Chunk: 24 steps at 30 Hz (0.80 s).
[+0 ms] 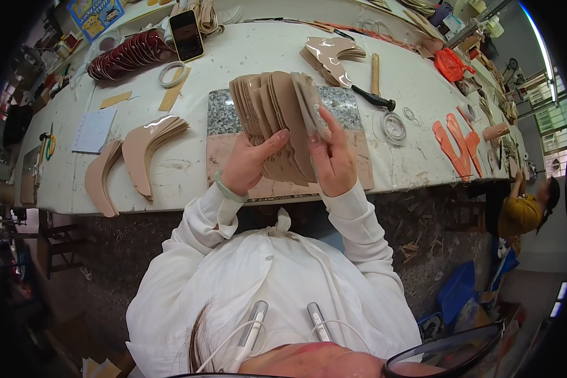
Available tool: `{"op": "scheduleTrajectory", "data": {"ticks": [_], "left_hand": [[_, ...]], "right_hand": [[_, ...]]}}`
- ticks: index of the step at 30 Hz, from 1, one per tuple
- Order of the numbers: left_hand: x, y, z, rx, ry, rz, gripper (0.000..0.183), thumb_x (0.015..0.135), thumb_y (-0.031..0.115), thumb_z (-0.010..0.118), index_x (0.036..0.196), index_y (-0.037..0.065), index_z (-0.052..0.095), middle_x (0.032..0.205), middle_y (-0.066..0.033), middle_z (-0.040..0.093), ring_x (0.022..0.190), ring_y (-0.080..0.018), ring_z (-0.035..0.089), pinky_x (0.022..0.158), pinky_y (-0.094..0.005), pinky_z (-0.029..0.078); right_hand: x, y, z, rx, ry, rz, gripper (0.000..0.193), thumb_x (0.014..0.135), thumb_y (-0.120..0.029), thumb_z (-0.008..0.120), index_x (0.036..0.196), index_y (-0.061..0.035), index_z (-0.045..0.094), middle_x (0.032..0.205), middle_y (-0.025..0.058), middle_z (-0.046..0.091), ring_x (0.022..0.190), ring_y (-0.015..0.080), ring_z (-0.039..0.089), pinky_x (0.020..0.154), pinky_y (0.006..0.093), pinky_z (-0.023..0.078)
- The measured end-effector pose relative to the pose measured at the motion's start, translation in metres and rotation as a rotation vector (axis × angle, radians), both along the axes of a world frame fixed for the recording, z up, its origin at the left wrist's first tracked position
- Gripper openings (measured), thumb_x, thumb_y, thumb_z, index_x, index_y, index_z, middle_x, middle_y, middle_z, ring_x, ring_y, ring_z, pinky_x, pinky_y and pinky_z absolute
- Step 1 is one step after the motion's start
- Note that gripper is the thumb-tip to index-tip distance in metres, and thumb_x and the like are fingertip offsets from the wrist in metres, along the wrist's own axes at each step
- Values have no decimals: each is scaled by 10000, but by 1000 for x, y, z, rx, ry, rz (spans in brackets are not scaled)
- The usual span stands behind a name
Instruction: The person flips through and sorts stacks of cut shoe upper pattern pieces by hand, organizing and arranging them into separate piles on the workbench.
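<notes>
A thick stack of beige, curved leather-like cut pieces (272, 104) is held up on edge in front of me. My left hand (251, 160) is closed round its lower left side, thumb lying across the pieces. At the right end, my right hand (336, 157) grips the outermost pieces, which stand slightly fanned apart from the others; their near faces look shiny. Under the stack lies a work slab, its far part speckled grey stone (220, 110) and its near part a pinkish board (223, 165). The fingers behind the stack are hidden.
Fanned beige pieces (146, 148) lie at left, another pile (331, 55) at the back. A hammer (375, 97), a wire coil (394, 127) and orange pieces (450, 146) lie to the right. A phone (186, 36) leans behind a tape roll (172, 74). Another person (521, 213) is at far right.
</notes>
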<state>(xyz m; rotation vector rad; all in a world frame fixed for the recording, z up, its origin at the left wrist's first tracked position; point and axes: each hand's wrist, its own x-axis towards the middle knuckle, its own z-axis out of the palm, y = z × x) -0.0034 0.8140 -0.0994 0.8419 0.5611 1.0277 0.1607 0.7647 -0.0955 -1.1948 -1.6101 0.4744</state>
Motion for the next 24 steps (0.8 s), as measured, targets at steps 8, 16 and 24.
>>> {"op": "scheduleTrajectory", "data": {"ticks": [8,16,24], "left_hand": [[2,-1,-8,33,64,47,280,851,106,680,1097,-12,617,1013,-90,664,852,-140,618,740,-242,490],[4,-2,-4,14,58,73,285,851,119,686,1092,-16,617,1012,-92,664,859,-147,623,744,-242,491],[3,-2,5,-12,54,64,305,855,140,683,1099,-27,612,1025,-106,662,864,-151,627,743,-239,499]], "right_hand": [[-12,-2,11,-164,152,-3,597,796,18,648,1346,-47,426,1266,172,560,1099,240,588,790,291,525],[-11,-1,6,-130,177,11,602,798,9,653,1351,-49,422,1240,191,572,1093,257,591,792,298,524],[-16,3,-2,15,438,22,511,840,15,572,1333,-38,450,1205,136,584,997,232,609,796,268,505]]}}
